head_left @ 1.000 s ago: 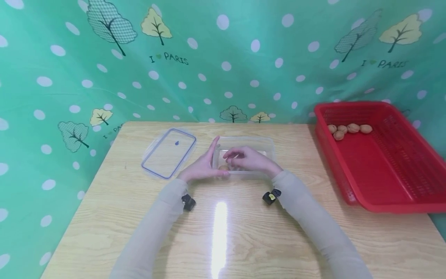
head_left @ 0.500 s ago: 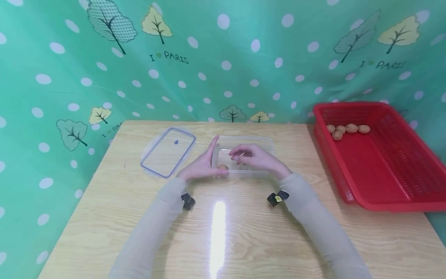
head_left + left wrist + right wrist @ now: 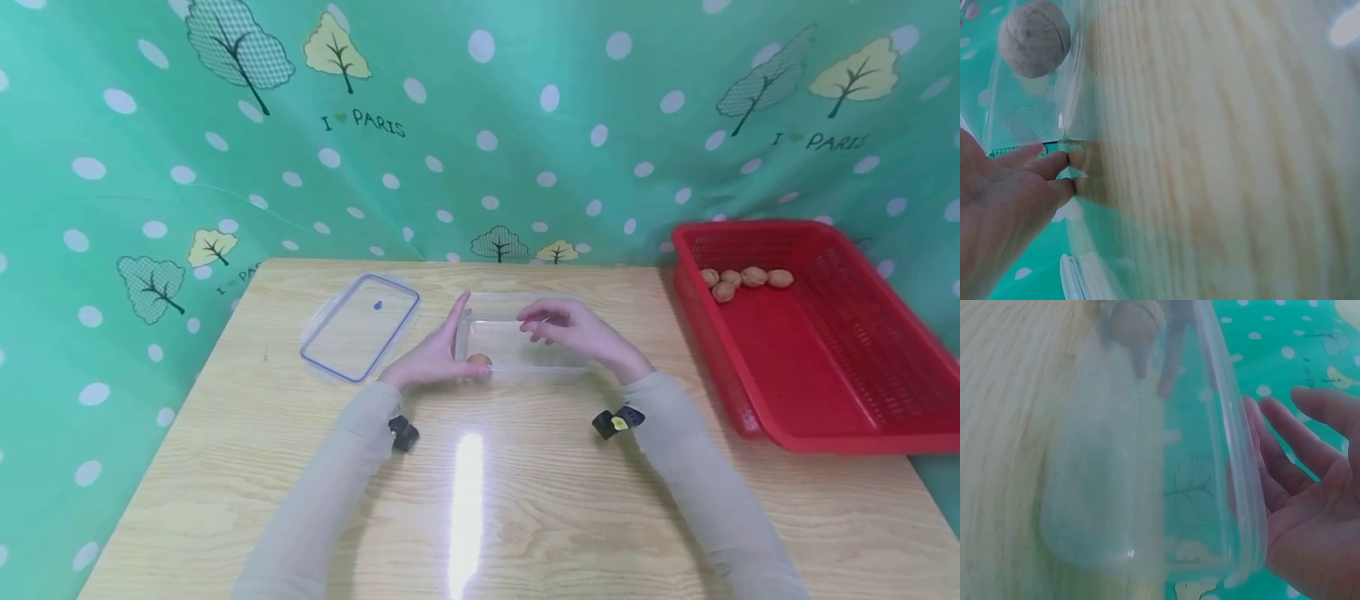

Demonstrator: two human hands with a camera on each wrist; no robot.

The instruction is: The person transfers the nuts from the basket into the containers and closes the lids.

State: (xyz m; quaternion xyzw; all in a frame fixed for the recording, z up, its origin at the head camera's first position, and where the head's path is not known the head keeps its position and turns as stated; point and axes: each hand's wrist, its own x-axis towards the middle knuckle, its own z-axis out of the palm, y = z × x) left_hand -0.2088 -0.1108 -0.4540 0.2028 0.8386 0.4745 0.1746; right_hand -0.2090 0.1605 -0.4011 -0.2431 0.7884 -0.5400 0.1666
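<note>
Under the left hand (image 3: 435, 358) and right hand (image 3: 577, 331) we see a pale, streaky wooden table (image 3: 555, 500). Nearer us than both, a long white glare (image 3: 467, 508) shines on its surface. Beyond them we see a green cloth (image 3: 442, 100), printed with white dots (image 3: 482, 46), checked and yellow trees (image 3: 335, 54), and PARIS lettering (image 3: 378, 122); it also spreads to their left.

Left hand (image 3: 1007, 194) at frame left, fingers extended, tips right by one end of the clear container (image 3: 1025, 119); can't confirm contact there. One round nut (image 3: 1034, 39) with a visible seam sits up top, seen through the clear plastic. Wood-grain table (image 3: 1210, 156) fills the right side with glare (image 3: 1346, 28) in the top corner, green dotted cloth (image 3: 1047, 250) behind the hand, pale curved rim (image 3: 1071, 280) cut off at bottom.
</note>
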